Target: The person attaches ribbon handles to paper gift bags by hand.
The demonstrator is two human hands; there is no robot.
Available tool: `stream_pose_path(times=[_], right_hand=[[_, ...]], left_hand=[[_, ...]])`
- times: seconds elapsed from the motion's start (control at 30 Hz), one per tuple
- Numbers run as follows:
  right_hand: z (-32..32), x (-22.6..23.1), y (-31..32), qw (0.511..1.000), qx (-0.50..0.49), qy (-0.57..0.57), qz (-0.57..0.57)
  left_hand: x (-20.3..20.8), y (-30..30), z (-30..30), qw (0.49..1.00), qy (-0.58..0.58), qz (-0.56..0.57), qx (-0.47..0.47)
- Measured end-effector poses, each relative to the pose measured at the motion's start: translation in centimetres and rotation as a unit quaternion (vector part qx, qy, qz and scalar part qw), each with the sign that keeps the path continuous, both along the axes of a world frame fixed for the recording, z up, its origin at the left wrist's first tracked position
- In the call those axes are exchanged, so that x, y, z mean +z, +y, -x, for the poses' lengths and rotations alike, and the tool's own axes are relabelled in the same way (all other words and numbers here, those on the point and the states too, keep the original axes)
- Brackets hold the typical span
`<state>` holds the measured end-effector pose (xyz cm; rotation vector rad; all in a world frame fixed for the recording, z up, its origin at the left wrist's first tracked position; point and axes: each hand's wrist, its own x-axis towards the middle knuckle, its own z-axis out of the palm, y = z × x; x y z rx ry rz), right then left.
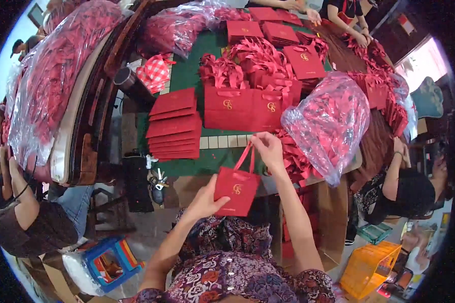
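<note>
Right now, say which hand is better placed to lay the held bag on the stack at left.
Probably the left hand: it grips the small bag by its body and is nearer the stack of flat red bags. The right hand pinches only the ribbon handle, farther from that stack.

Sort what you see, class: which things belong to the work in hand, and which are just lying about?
Work in hand:
- red bag, in the left hand
- ribbon handle, in the right hand
- bagged red ribbons

Apparently just lying about:
- dark tumbler
- checked bundle
- orange crate
</note>
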<state>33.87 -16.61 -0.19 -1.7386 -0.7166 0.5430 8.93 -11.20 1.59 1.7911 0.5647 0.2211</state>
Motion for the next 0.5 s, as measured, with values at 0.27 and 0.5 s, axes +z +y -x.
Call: stream_pose_path(times=[0.27,0.5], right_hand=[[0.6,3.0,-0.6,1.000,0.017,-0.017,-0.019],[3.1,4.9,-8.8,0.920,0.007,-0.298,0.254]], left_hand=[[3.4,2.6,2.3,0.995,0.046,-0.053,0.068],[8.1,1.8,0.5,0.932,-0.024,-0.320,0.167]])
